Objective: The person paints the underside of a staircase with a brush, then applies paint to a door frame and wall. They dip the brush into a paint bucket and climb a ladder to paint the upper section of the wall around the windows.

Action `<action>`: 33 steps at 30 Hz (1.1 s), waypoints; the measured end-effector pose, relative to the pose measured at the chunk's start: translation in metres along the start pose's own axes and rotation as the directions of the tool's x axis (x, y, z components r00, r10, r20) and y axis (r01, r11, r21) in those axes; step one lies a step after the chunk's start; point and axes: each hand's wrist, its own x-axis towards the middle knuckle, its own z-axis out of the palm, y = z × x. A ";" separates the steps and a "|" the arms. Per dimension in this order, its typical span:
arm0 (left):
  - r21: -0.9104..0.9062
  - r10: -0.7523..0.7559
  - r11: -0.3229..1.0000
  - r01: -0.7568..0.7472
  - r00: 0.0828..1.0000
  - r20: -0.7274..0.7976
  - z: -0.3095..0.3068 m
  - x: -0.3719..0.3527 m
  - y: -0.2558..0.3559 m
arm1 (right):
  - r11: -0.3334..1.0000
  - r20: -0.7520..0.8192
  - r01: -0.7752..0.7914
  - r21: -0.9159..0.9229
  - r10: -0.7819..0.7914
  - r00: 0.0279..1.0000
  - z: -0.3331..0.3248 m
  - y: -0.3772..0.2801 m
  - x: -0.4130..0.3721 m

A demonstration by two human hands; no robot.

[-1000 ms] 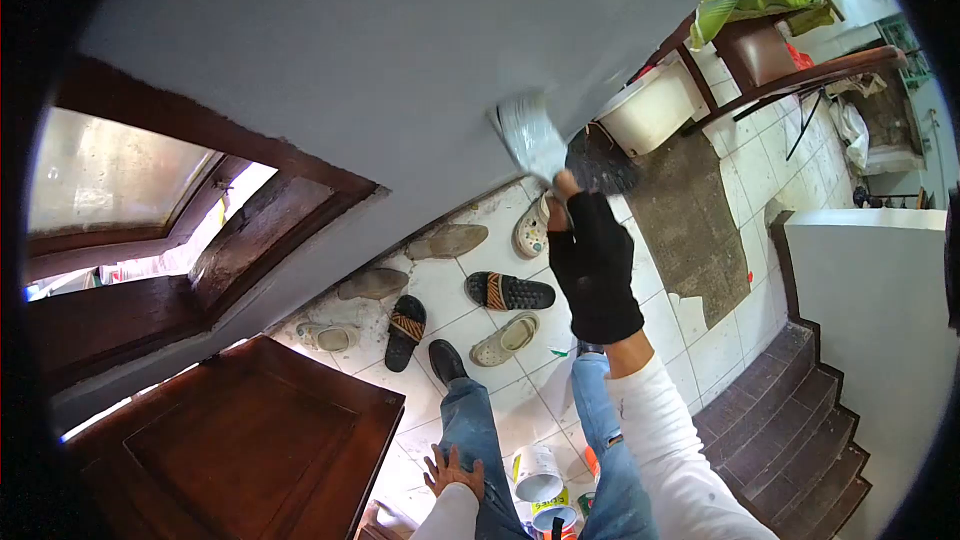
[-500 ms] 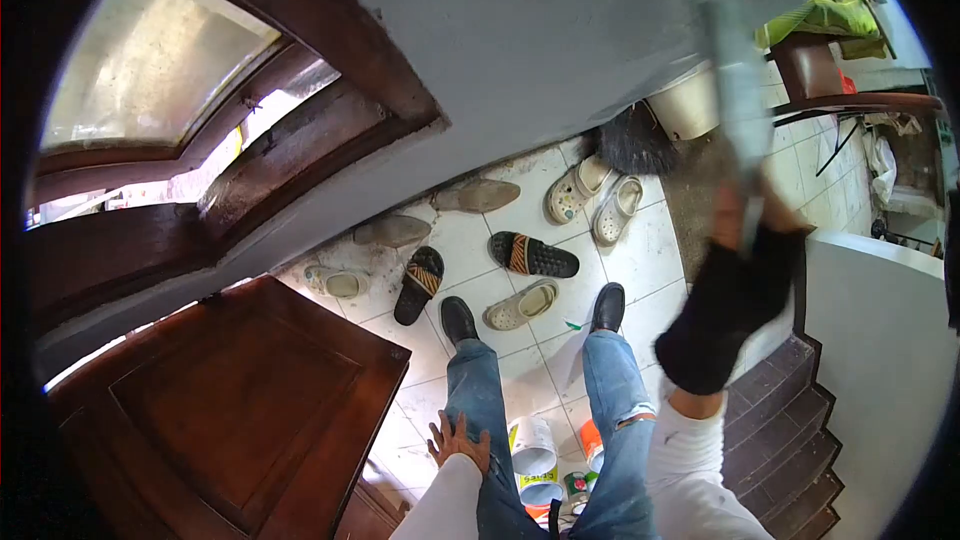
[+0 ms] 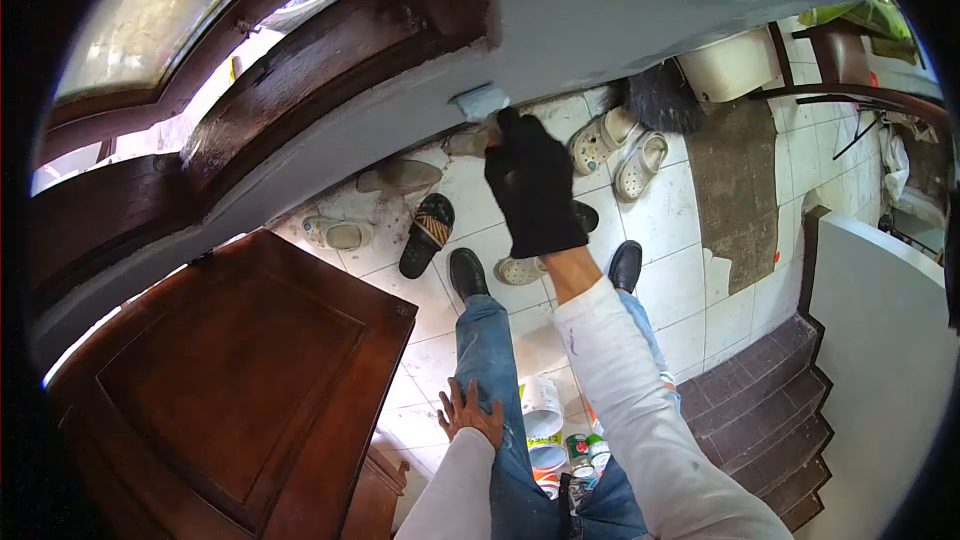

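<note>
My right hand (image 3: 533,180), in a black glove, is closed round the handle of what looks like a paintbrush (image 3: 482,102). The handle is mostly hidden in the fist. Its pale flat head is at the lower part of the grey wall (image 3: 620,10), just above the floor; whether it touches cannot be told. My bare left hand (image 3: 470,412) lies with fingers spread on the thigh of my jeans (image 3: 487,340).
Several clogs (image 3: 640,167) and slippers (image 3: 427,235) lie on the white tiles. A dark wooden door panel (image 3: 230,370) stands left, below a wood-framed window (image 3: 150,40). Paint cans (image 3: 541,405) sit between my legs. Brown steps (image 3: 765,410) descend at right, beside a white bin (image 3: 730,65).
My right hand has swung from the right across to the middle, bringing the paintbrush low against the wall. My left hand stays on the thigh. The view has shifted slightly.
</note>
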 end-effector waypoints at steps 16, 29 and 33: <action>-0.057 0.002 0.998 -0.001 1.000 0.021 0.017 0.005 -0.016 | 0.969 0.137 -0.225 -0.105 0.239 0.961 0.089 0.060 -0.062; -0.062 0.006 0.998 -0.004 1.000 0.030 0.011 0.009 -0.019 | 0.998 -0.001 -0.034 -0.055 0.034 0.999 0.060 0.051 -0.020; -0.094 -0.014 0.995 0.020 0.998 0.055 0.005 0.008 -0.016 | 0.982 -0.043 -0.127 0.138 0.134 0.990 0.000 0.002 -0.028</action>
